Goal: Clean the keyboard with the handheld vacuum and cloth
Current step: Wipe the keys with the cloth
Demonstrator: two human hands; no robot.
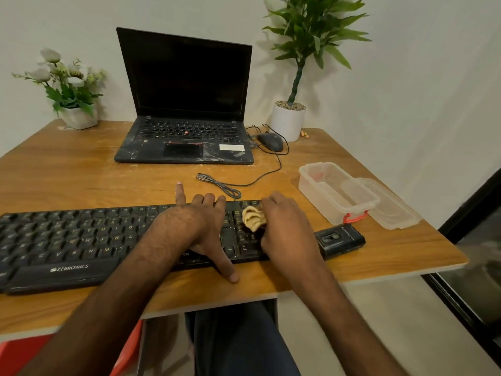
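Under our right grip (287, 229), bunched round the tan cloth (252, 218), sits the Zebronics keyboard (81, 240), numpad end. Left grip (195, 223) beside it, spread wide, braces the keys. Risk, we judge: a hard swipe could knock the handheld vacuum (340, 240), just right, off the table (81, 172).

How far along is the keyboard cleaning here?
Wiping is in hand: the right hand grips the cloth on the right end of the keyboard; the left hand rests on the keys. The black device beside it, probably the vacuum, lies unheld; whether vacuuming is done can't be told. Remaining keys likely left.
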